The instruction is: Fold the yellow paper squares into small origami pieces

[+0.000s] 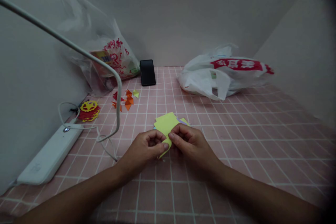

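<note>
While the small folded-paper figures [128, 102] near the smartphone [147, 72] look finished, the left hand [149, 144] and right hand [191, 142] pinch a curled yellow paper [165, 150], seemingly only partly shaped, at the near side of stacked coloured sheets [166, 122] that look unfolded.

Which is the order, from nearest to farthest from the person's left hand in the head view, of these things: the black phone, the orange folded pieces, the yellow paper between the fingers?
1. Yellow paper: held in the left hand.
2. Orange folded pieces: ahead, to the left.
3. Black phone: ahead, farther back.
</note>
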The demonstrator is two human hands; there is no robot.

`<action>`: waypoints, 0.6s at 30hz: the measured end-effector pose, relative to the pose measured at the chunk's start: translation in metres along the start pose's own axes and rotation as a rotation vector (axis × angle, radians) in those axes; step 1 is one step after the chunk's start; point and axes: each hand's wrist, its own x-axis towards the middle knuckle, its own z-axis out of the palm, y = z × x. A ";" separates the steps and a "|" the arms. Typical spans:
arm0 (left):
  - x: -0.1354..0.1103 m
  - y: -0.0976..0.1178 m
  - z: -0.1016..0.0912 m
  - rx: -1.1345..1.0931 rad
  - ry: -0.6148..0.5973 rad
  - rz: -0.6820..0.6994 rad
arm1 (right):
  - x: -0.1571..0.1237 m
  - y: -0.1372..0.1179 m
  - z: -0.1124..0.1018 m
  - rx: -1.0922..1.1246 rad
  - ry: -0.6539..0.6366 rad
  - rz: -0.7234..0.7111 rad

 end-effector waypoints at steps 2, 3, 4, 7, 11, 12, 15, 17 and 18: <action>0.000 0.000 0.000 -0.005 -0.001 0.000 | -0.001 0.000 0.000 0.007 0.001 0.002; 0.000 0.000 0.000 -0.005 0.000 0.004 | -0.001 0.000 0.000 0.018 -0.001 0.005; 0.000 0.000 0.001 -0.004 0.003 0.010 | -0.001 0.000 0.001 0.035 -0.002 0.011; -0.001 -0.001 0.002 0.012 0.028 0.057 | 0.000 0.000 0.001 0.080 -0.004 0.036; -0.002 -0.001 0.003 -0.012 0.066 0.085 | 0.001 0.000 0.001 0.095 -0.010 0.042; -0.002 -0.001 0.003 -0.026 0.075 0.085 | 0.001 0.000 0.001 0.105 -0.015 0.042; -0.002 0.000 0.003 -0.024 0.092 0.106 | 0.001 0.001 0.002 0.121 -0.035 0.029; -0.001 0.001 0.003 0.002 0.099 0.133 | 0.000 0.001 0.002 0.080 -0.034 0.016; -0.002 0.001 0.003 0.013 0.106 0.146 | 0.000 0.000 0.003 0.051 -0.026 0.011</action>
